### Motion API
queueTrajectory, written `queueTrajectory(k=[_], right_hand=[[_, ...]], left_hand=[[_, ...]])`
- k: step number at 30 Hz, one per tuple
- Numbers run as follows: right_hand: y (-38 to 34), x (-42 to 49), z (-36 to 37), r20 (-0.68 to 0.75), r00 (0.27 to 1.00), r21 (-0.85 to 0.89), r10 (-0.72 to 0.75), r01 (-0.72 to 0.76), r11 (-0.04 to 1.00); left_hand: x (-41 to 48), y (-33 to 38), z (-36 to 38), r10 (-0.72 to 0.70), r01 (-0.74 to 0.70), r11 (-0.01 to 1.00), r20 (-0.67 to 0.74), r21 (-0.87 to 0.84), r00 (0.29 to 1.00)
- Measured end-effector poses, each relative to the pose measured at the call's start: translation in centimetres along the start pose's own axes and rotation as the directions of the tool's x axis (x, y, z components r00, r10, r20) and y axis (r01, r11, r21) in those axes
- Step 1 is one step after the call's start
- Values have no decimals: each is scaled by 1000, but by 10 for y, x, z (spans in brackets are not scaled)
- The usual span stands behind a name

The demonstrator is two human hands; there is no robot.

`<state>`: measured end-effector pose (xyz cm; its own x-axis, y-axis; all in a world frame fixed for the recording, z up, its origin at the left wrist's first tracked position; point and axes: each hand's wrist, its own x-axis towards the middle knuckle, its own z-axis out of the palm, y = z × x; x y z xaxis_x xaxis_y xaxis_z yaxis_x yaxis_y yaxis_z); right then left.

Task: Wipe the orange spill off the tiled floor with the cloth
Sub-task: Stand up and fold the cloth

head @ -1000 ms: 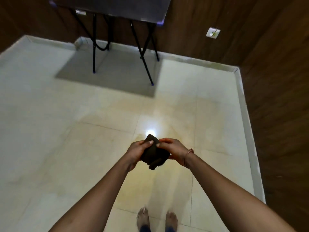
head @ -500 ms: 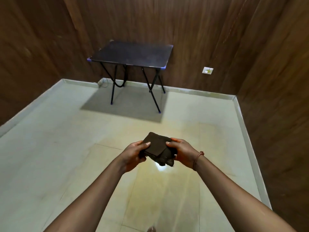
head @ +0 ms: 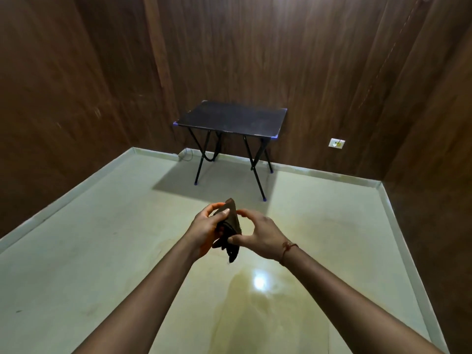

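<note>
Both hands were up in front of the person, well above the floor, with a dark cloth [head: 231, 226] held between them. The left hand [head: 207, 229] was curled round the cloth's left side, its thumb pressed on the upper part and its fingers wrapped behind. The right hand [head: 258, 235] was arched in a loose curve beside it, index fingertip touching the cloth near the top and thumb pinching it lower down, so that a gap showed between palm and fabric. The cloth stood roughly on edge, folded into a narrow wedge with one corner poking up above the fingers and a ragged end dangling below the right thumb. A thin reddish thread bracelet [head: 287, 250] sat on the right wrist.

Under the forearms the pale tiled floor [head: 89, 251] carried the orange spill [head: 245, 302], a yellowish wet patch spreading toward the near edge, with a bright glare of a lamp on it. The cloth was not touching it.

Further back a small dark folding table [head: 232, 117] stood against the wood-panelled wall [head: 255, 47], and a white wall socket [head: 337, 143] was low to its right.
</note>
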<state>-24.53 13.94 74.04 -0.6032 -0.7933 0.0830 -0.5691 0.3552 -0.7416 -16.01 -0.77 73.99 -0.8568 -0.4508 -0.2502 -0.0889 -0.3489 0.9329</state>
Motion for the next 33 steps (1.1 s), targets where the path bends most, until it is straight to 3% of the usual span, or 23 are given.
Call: queueTrajectory(k=[4, 8, 14, 16, 18, 21, 25, 27, 29, 31, 33], right_hand=[[-39, 27, 39, -64, 998, 49, 8, -5, 999], [-85, 69, 84, -72, 997, 38, -27, 30, 999], [-123, 132, 127, -109, 989, 266, 103, -70, 961], [-136, 151, 136, -126, 980, 353, 156, -103, 930], [-149, 171, 140, -97, 975, 430, 199, -140, 892], [-167, 205, 144, 56, 981, 478, 187, -191, 857], [-174, 264, 141, 242, 964, 450, 107, -210, 868], [-171, 301, 141, 150, 979, 581, 139, -201, 788], [-155, 341, 154, 91, 948, 761, 305, -264, 593], [-136, 372, 181, 302, 856, 794, 419, -470, 386], [-121, 397, 208, 485, 771, 746, 413, -611, 263]], left_hand=[[-6, 23, -44, 5, -5, 1000, 49, 4, 999], [-4, 53, -131, -22, 17, 994, 44, 106, 999], [10, 88, -243, 40, -1, 956, -129, 293, 991], [19, 93, -274, 82, -23, 913, -127, 408, 989], [29, 97, -297, 67, -9, 836, -86, 548, 994], [52, 108, -317, -75, 8, 761, 76, 649, 994], [90, 129, -320, -93, -145, 815, 373, 562, 923], [116, 139, -325, -50, -135, 868, 354, 477, 934], [151, 145, -335, -46, -53, 950, 303, 309, 952], [186, 153, -347, -109, 89, 990, 194, 107, 975], [220, 161, -358, -157, 152, 986, 66, 70, 985]])
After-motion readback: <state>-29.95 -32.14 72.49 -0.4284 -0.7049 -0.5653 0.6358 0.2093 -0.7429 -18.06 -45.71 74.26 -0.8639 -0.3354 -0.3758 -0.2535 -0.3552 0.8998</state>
